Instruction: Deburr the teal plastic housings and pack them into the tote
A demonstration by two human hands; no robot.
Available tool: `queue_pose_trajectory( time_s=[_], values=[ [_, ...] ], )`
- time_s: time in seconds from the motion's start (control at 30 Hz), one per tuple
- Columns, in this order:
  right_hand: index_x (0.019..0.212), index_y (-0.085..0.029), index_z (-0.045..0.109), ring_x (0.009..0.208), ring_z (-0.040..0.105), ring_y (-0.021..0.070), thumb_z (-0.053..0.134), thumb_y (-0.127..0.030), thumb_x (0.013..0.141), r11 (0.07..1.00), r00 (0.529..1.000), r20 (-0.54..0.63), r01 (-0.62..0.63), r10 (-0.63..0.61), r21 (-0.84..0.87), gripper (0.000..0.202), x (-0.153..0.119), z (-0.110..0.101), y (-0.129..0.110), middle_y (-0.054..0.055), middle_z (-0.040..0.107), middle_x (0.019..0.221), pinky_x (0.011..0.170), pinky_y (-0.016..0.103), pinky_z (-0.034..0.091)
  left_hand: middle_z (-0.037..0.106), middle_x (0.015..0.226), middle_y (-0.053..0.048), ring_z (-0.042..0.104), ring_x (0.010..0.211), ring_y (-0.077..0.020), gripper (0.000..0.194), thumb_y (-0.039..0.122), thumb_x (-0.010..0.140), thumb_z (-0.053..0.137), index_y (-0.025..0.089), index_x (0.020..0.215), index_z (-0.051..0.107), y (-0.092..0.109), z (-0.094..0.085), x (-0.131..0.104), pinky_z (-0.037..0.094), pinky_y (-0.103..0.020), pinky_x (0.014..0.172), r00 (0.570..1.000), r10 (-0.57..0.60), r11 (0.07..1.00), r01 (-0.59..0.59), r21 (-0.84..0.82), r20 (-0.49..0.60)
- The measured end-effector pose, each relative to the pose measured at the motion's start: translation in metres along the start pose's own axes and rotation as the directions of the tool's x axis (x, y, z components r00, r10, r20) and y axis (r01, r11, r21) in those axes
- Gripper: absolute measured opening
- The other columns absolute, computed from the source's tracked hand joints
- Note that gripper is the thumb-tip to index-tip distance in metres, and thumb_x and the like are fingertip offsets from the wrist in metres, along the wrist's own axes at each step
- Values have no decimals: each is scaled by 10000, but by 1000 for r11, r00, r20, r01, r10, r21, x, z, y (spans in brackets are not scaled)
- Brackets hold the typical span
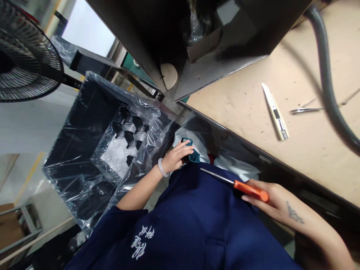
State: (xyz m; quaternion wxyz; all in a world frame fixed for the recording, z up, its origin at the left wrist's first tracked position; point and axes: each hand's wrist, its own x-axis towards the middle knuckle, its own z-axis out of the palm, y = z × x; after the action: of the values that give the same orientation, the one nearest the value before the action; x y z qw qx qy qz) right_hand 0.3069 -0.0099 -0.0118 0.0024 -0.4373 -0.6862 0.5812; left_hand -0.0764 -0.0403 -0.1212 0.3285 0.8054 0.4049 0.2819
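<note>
Between a plastic-lined bin (pixel 73 137) and the pale surface (pixel 233 99), both hands hold something.

The left hand (pixel 177 155) grasps a teal piece (pixel 195 156), its fingers laid over it, just above the dark blue clothing (pixel 194 198); the right hand (pixel 264 195) is closed around the handle of an orange-handled tool (pixel 251 190), whose thin metal shaft points toward the teal piece and ends apart from it, while inside the bin several black pieces (pixel 129 138) sit by a white sheet (pixel 114 153), and on the surface a utility knife (pixel 275 112) lies near a slim metal tool (pixel 305 110), with a thick grey hose (pixel 327 75) curving past and a black fan (pixel 30 56) standing beyond the bin.
</note>
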Motion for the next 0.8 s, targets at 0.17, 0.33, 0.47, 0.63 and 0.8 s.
queue_pose_trajectory(
  time_s=[0.17,0.33,0.47,0.63,0.8],
  values=[
    [935,-229,738,573,636,196,595,-649,956,1000,999,38,21,-21,14,444,4,-3,-8,48,704,734,555,287,537,664,1468,-146,408,1562,-310,758,-48,764,477,236,1465,521,0,3,-3,384,-653,1243,1000,17,1000,-17,-1,6],
    [947,-237,743,608,656,212,588,-656,956,1000,998,56,15,-15,4,447,10,-2,-5,56,721,764,585,302,544,689,1431,-151,469,1525,-309,628,-2,868,539,235,1449,545,2,4,-7,414,-615,1239,999,-8,1000,6,-29,-43],
    [963,-233,739,626,669,223,564,-681,954,1000,1000,17,1,-1,-15,480,13,-1,-3,61,725,777,605,315,551,706,1403,-159,549,1462,-327,530,137,923,682,235,1432,572,2,6,-10,366,-617,1271,988,-109,988,96,-122,-106],
    [923,-228,723,608,646,201,553,-661,967,1000,996,79,30,-29,-3,468,12,3,2,50,703,739,585,291,534,682,1433,-188,555,1454,-342,568,222,922,750,227,1454,552,-2,4,-12,367,-617,1268,977,-157,979,134,-156,-142],
    [963,-213,731,644,663,208,556,-666,966,1000,999,39,4,-4,-7,486,10,5,9,51,714,766,593,288,540,708,1410,-146,520,1485,-322,436,170,959,644,251,1387,631,1,-6,-9,375,-619,1261,989,-130,977,115,-180,-75]
  ],
)
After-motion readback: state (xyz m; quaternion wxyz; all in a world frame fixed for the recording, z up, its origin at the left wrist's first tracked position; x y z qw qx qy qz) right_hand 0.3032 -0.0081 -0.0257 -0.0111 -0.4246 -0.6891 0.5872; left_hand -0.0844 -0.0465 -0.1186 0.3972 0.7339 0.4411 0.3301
